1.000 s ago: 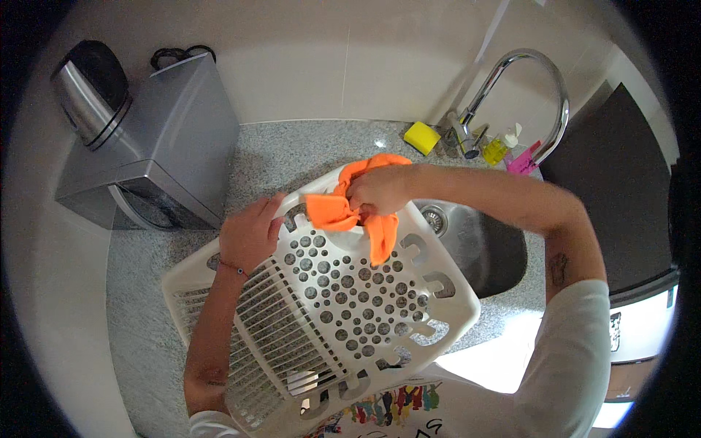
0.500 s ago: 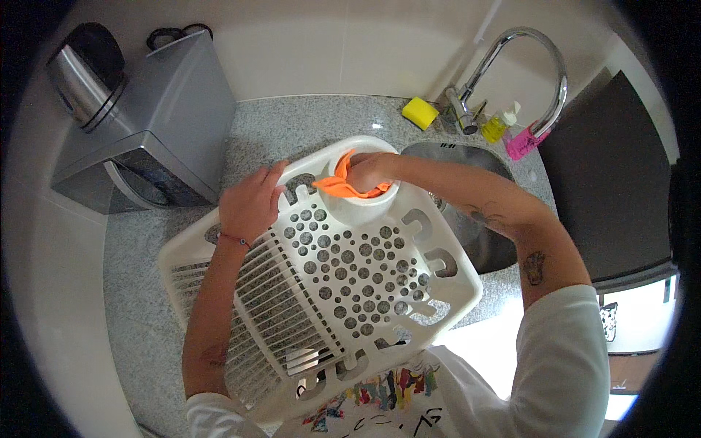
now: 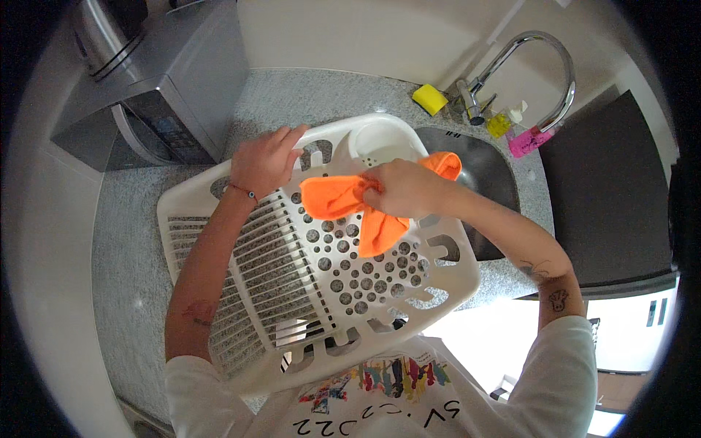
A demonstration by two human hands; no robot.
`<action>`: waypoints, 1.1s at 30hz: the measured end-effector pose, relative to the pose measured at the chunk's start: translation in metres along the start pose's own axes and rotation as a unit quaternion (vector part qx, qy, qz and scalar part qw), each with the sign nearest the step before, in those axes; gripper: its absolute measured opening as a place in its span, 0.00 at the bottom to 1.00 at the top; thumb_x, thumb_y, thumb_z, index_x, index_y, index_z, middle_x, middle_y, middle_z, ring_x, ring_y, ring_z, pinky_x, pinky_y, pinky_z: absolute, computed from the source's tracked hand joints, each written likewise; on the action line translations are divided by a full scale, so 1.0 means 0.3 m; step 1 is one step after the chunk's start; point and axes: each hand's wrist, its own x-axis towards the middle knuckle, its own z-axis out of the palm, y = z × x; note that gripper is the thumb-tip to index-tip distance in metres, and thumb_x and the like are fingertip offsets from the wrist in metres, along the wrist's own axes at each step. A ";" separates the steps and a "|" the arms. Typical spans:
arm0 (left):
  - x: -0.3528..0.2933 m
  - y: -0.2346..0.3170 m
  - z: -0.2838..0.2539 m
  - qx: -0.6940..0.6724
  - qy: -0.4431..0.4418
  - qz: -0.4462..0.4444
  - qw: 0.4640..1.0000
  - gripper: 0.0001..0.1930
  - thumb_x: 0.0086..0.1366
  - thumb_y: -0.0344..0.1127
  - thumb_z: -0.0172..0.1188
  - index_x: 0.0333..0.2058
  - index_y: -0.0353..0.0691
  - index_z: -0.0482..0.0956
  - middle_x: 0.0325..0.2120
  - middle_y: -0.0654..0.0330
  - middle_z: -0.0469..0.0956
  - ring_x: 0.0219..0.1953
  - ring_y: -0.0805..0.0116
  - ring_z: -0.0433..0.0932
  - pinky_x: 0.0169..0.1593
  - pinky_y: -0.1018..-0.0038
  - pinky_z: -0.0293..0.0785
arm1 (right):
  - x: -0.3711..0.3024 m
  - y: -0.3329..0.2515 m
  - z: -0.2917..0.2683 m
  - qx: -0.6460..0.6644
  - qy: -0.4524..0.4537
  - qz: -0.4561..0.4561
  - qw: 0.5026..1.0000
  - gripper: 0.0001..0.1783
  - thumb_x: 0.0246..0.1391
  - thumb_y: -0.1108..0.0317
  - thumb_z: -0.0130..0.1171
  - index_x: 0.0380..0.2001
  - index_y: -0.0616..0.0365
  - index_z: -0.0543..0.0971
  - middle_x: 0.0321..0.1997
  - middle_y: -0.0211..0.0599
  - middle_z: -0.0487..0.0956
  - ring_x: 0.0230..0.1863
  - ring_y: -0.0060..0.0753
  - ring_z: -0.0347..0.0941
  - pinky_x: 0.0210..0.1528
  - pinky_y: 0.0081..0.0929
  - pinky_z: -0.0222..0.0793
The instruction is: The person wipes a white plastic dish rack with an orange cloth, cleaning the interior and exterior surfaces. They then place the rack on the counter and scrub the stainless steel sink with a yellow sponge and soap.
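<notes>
A white plastic dish rack (image 3: 321, 271) rests tilted over the counter, its near edge close to my shirt. My left hand (image 3: 267, 162) grips the rack's far rim at the left, fingers wrapped over it. In my right hand (image 3: 409, 188) is a bunched orange cloth (image 3: 332, 197), its ends hanging out on both sides of the fist. The cloth is above the rack's round-holed part, just nearer to me than the round cutlery cup (image 3: 378, 142) in the far corner. Slots for plates run along the rack's left side.
A grey microwave (image 3: 157, 109) stands at the left with a steel kettle (image 3: 102, 36) on it. Right of the rack is a steel sink (image 3: 475, 164) with a curved faucet (image 3: 566, 80). A yellow sponge (image 3: 430, 100), a yellow soap bottle (image 3: 499, 124) and a pink container (image 3: 529, 141) sit behind it.
My right hand has come out of the cutlery cup with the orange cloth and moved nearer to me, over the holed part. My left hand keeps its grip on the rim.
</notes>
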 end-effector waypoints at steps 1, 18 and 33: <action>-0.003 -0.004 0.000 -0.002 0.001 -0.006 1.000 0.21 0.55 0.38 0.57 0.49 0.48 0.69 0.31 0.61 0.74 0.31 0.62 0.77 0.31 0.67 0.75 | 0.001 -0.014 -0.001 0.005 -0.038 0.014 0.999 0.20 0.52 0.59 0.46 0.42 0.62 0.73 0.26 0.52 0.76 0.33 0.51 0.74 0.39 0.41 0.69; 0.004 -0.031 0.027 -0.017 -0.017 0.000 1.000 0.20 0.58 0.38 0.55 0.51 0.50 0.68 0.34 0.61 0.75 0.32 0.62 0.77 0.35 0.66 0.76 | -0.236 -0.069 0.195 -0.161 -0.297 0.034 0.940 0.17 0.47 0.67 0.52 0.40 0.67 0.70 0.36 0.51 0.76 0.37 0.44 0.75 0.36 0.38 0.72; -0.006 -0.027 0.061 0.014 0.017 -0.028 0.999 0.18 0.60 0.39 0.54 0.50 0.50 0.70 0.35 0.63 0.76 0.34 0.62 0.78 0.35 0.65 0.76 | -0.115 0.126 0.386 -0.235 0.015 0.220 0.947 0.29 0.48 0.64 0.49 0.49 0.76 0.62 0.40 0.54 0.71 0.41 0.36 0.74 0.27 0.25 0.75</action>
